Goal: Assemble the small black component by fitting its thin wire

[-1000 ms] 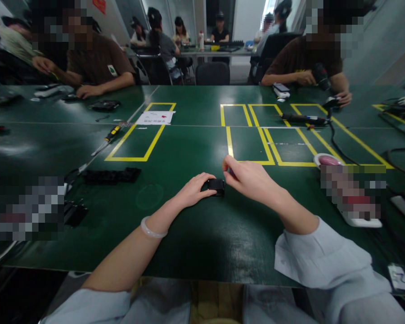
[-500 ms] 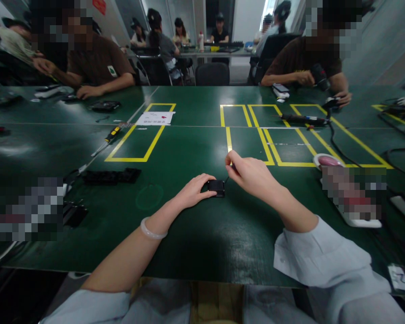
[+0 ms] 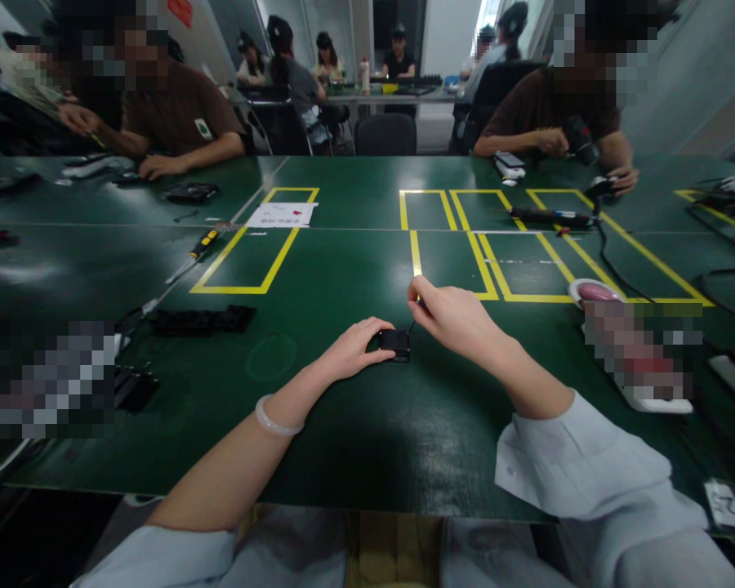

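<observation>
A small black box-shaped part [image 3: 394,343] lies on the green table near the middle of the view. My left hand [image 3: 360,347] grips it from the left, thumb on the near side and fingers on the far side. My right hand [image 3: 447,309] is pinched just above and right of the part. From its fingertips a thin dark rod [image 3: 412,326] slants down to the part's far right corner. Most of the rod is hidden in my fingers, and I cannot tell whether it is a tool or a wire.
A yellow-black screwdriver [image 3: 204,243], a white paper [image 3: 282,215] and black parts [image 3: 202,319] lie to the left. On the right are a black pen-like tool [image 3: 551,217] with a cable and a white tray [image 3: 658,404]. Across the table a co-worker's hand [image 3: 554,142] holds a drill.
The black part and my left fingers have shifted very slightly right and toward me. My right hand keeps its pinch, almost in the same spot.
</observation>
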Motion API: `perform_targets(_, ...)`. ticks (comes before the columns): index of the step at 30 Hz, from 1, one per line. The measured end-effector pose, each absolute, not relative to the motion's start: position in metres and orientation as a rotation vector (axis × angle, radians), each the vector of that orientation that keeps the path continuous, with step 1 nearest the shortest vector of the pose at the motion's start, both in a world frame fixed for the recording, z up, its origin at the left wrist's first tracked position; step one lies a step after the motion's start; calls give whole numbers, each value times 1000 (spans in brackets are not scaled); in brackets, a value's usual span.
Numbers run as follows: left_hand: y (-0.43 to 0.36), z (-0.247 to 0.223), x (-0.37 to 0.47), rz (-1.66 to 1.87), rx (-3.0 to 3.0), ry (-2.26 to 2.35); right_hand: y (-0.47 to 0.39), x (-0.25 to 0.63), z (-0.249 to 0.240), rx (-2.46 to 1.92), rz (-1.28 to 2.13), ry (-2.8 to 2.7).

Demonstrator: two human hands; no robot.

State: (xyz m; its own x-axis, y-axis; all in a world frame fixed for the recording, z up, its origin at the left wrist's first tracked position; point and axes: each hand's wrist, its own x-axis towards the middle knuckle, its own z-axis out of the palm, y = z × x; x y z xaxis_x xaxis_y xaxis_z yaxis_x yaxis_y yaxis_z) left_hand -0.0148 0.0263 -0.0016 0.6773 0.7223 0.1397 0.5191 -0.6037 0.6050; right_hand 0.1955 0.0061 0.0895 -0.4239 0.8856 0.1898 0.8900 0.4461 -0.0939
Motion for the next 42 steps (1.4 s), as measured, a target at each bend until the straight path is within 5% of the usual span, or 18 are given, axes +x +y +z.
perform_targets(42,26,-3,-13,511,2353,933,3,196,95,-1547,-63,-2595)
